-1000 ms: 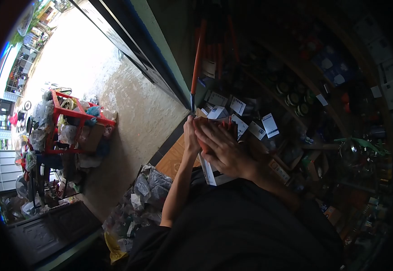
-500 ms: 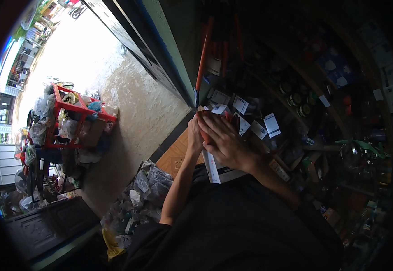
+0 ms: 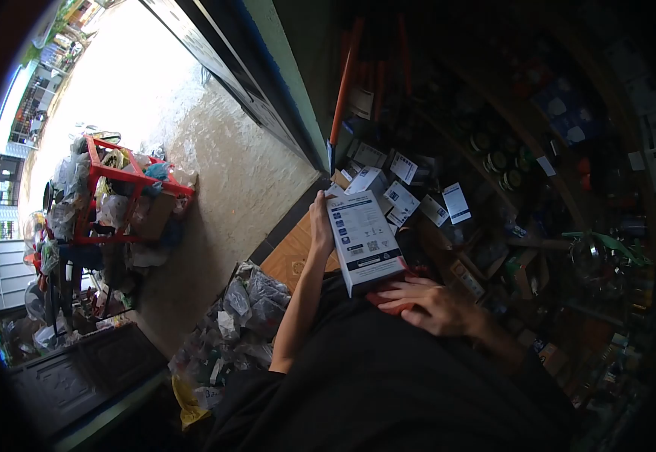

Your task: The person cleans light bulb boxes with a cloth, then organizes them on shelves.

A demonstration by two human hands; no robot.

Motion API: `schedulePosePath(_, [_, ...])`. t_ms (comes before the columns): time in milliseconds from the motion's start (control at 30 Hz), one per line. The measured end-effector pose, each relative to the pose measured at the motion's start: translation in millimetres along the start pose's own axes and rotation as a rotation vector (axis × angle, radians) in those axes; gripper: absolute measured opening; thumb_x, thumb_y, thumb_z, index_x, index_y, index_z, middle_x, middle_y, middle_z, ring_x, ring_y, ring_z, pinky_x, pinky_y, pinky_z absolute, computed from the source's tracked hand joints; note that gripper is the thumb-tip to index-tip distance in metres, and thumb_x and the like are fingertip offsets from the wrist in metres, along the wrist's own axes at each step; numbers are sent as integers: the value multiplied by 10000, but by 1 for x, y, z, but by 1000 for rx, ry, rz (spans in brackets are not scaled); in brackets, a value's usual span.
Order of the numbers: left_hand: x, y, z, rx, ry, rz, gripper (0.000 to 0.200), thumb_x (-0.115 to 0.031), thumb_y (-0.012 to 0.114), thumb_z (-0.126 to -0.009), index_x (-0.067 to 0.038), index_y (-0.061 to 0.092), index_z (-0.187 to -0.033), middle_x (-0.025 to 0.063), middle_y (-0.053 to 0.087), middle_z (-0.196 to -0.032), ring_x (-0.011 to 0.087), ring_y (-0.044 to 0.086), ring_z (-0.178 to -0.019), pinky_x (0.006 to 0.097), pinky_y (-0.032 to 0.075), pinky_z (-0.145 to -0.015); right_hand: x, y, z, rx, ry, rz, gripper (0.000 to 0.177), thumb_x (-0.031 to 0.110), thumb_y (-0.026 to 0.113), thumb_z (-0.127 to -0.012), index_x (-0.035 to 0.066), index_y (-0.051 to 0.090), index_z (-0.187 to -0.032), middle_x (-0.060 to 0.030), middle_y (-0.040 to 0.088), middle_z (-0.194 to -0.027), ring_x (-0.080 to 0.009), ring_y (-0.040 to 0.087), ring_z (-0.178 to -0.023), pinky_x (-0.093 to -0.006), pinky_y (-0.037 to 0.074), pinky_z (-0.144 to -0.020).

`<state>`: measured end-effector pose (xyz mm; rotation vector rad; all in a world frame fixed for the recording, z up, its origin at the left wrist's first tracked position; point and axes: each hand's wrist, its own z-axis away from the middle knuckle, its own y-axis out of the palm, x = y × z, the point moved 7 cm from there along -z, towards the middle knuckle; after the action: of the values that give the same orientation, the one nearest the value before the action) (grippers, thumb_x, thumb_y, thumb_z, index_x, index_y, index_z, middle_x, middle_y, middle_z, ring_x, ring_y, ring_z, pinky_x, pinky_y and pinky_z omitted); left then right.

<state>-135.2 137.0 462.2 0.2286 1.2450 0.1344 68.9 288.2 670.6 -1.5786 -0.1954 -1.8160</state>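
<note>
Left hand [image 3: 321, 222] grips box [image 3: 364, 235] printed "Link"; right hand [image 3: 435, 304] lies open on red cloth [image 3: 383, 300].

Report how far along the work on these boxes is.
Done: no box is visibly marked as finished. In hand: a white printed cardboard box in the left hand, with a red fabric cloth under the right hand. Left: unclear; other white labelled boxes lie beyond.

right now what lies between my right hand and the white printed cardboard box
The head view shows a red cloth between the right hand and the box.
</note>
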Motion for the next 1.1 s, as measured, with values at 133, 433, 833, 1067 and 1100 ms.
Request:
schedulePosePath(133, [-11, -7, 0, 200, 23, 112, 624, -552, 468, -1027, 7, 657, -824, 35, 601, -719, 103, 552, -588, 239, 441, -575, -55, -23, 43, -352, 115, -997, 540, 356, 369, -1083, -44, 538, -1405, -154, 564, -1452, -237, 503, -1374, -371, 351, -1173])
schedulePosePath(433, [-76, 13, 29, 409, 158, 258, 588, -491, 570, -942, 68, 707, -1065, 172, 619, -1221, 220, 623, -1099, 306, 544, -810, -50, -48, -36, -694, -42, -746, 550, 366, 336, -1103, 9, 420, -1512, -138, 472, -1533, -233, 445, -1417, -378, 324, -1184])
schedulePosePath(833, [-44, -49, 106, 221, -251, 871, 747, -605, 463, -1002, -38, 428, -1488, 228, 561, -1405, 395, 603, -1222, 524, 496, -1064, 36, 17, -95, -156, -449, 504, 584, 487, 453, -1029, 247, 388, -1558, -29, 294, -1659, -346, 235, -1533, -681, 64, -1211])
schedulePosePath(1067, [-2, -67, 97, 43, -164, 865, 755, -650, 496, -977, -58, 481, -1445, 180, 607, -1328, 324, 617, -1178, 485, 519, -1017, 26, 11, -60, -47, -398, 471, 574, 474, 552, -984, 265, 474, -1513, -15, 364, -1627, -316, 266, -1529, -651, 103, -1225])
schedulePosePath(1100, [0, -67, 95, 43, -171, 858, 748, -647, 494, -979, -57, 487, -1440, 177, 609, -1326, 319, 618, -1176, 481, 521, -1013, 25, 9, -53, -48, -393, 463, 561, 475, 530, -999, 260, 472, -1514, -12, 369, -1625, -316, 282, -1521, -651, 101, -1225])
